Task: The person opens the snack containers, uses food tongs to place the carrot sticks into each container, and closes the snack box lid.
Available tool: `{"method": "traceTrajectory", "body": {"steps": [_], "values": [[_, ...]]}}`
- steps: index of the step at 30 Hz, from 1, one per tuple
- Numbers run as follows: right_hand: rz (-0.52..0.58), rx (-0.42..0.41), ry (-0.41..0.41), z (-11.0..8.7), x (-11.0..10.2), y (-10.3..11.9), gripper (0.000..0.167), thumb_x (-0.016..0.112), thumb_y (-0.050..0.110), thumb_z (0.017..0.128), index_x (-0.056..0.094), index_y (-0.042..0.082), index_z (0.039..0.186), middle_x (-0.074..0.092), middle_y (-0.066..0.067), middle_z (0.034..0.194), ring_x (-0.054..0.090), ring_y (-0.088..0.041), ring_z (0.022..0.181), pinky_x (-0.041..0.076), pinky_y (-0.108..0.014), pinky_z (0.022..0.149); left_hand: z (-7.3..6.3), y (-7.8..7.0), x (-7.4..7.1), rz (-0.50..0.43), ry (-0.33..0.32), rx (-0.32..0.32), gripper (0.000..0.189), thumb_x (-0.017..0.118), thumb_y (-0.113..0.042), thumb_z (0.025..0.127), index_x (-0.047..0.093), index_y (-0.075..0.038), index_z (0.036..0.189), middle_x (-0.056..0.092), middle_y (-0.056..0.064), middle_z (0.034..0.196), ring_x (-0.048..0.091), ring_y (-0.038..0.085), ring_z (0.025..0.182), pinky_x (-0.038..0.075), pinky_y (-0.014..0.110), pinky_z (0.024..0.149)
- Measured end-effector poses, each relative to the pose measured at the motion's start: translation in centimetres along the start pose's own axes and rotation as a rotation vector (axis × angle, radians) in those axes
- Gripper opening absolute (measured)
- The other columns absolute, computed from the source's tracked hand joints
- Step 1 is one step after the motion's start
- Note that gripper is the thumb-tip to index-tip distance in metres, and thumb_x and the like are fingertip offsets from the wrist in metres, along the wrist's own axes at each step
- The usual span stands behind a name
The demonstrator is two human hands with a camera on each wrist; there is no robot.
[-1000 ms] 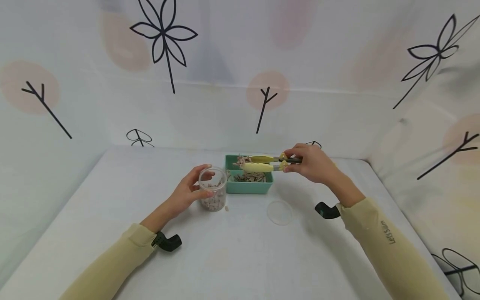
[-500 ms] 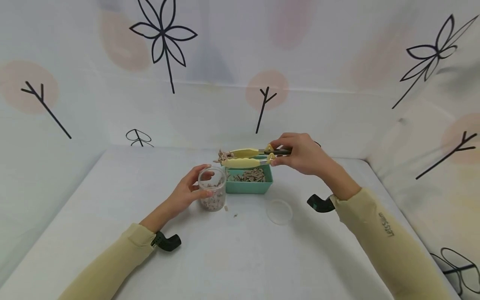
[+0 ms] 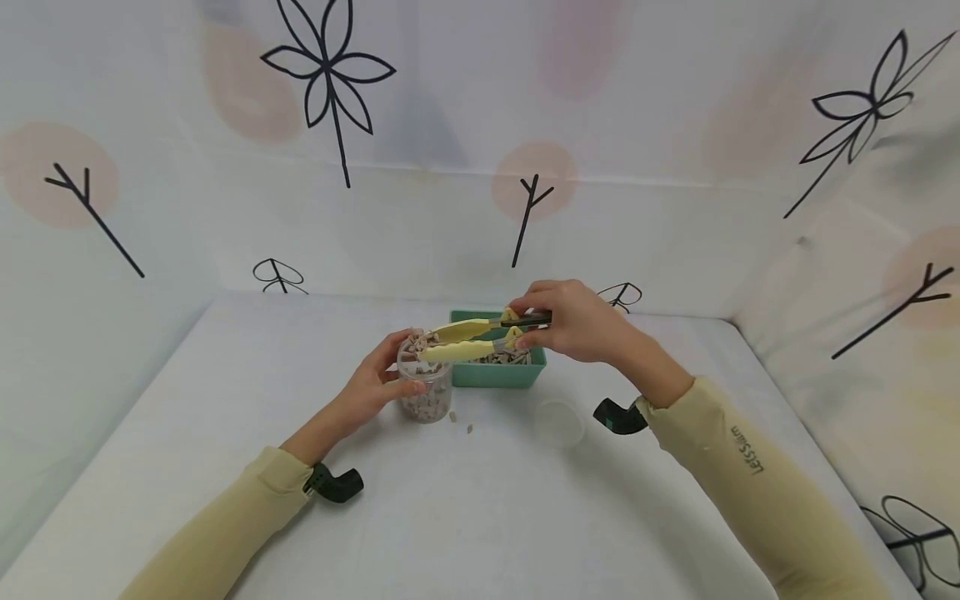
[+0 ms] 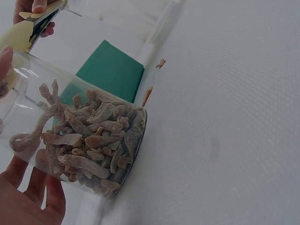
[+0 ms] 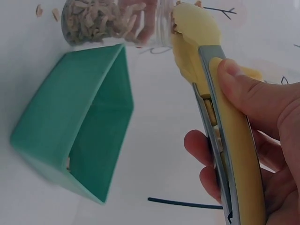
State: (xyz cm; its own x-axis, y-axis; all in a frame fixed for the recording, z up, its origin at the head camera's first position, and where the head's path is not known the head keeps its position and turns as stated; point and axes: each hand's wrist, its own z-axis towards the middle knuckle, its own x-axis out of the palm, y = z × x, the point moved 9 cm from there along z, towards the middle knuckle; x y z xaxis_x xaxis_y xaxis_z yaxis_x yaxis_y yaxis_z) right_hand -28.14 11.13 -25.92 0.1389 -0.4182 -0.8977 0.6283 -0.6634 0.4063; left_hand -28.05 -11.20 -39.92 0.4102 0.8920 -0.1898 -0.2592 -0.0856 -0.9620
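My left hand [image 3: 372, 385] grips a clear jar [image 3: 427, 392] that stands upright on the table, its thumb and fingers round the side. Brown, dried, strip-like pieces [image 4: 93, 140] fill the lower part of the jar. Yellow-tipped tongs [image 3: 468, 340] are held in my right hand [image 3: 573, 321], thumb on one arm and fingers on the other. The tong heads [image 5: 194, 33] sit right at the jar's mouth with a clump of the same pieces [image 3: 422, 343] between them. Just right of the jar is a green box [image 3: 498, 377], partly covered by the tongs, with more pieces inside.
A round clear lid [image 3: 559, 423] lies on the white table [image 3: 465, 517], to the right and in front of the box. Two small loose pieces [image 3: 470, 429] lie near the jar's base. A patterned cloth backdrop [image 3: 420, 233] rises behind the table.
My right hand has carried the tongs and their clump out of the green box, leftward and then down to the jar's mouth. A second crumb now lies on the table. My left hand stays put.
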Motion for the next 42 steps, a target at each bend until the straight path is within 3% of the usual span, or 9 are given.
{"method": "traceTrajectory", "body": {"steps": [9,37,42], "values": [[-0.048,-0.050,-0.008,0.0,0.0,0.2,0.043,0.086,0.021,0.080,0.072,0.009,0.118,0.065,0.005,0.104,0.061,-0.010,0.084,0.051,-0.030,0.073,0.0,0.0,0.0,0.004,-0.001,0.001,0.075,0.075,-0.013,0.090,0.034,-0.016,0.152,0.043,0.014,0.148,0.042,0.032,0.131,0.038,0.054,0.103],[-0.068,-0.075,-0.018,-0.1,-0.6,0.4,0.049,0.087,0.022,0.078,0.070,0.004,0.121,0.065,0.001,0.106,0.066,-0.017,0.090,0.053,-0.034,0.076,0.2,0.0,0.0,0.002,0.007,0.037,0.071,0.073,-0.009,0.090,0.036,-0.018,0.151,0.047,0.015,0.147,0.044,0.031,0.134,0.038,0.054,0.104],[-0.047,-0.042,-0.041,-0.4,-1.2,-0.5,0.048,0.087,0.020,0.078,0.070,0.005,0.121,0.065,0.001,0.104,0.066,-0.016,0.088,0.053,-0.033,0.075,0.2,-0.1,0.0,0.007,0.000,0.034,0.071,0.073,-0.008,0.090,0.037,-0.017,0.151,0.047,0.017,0.146,0.042,0.033,0.135,0.037,0.055,0.104]]}}
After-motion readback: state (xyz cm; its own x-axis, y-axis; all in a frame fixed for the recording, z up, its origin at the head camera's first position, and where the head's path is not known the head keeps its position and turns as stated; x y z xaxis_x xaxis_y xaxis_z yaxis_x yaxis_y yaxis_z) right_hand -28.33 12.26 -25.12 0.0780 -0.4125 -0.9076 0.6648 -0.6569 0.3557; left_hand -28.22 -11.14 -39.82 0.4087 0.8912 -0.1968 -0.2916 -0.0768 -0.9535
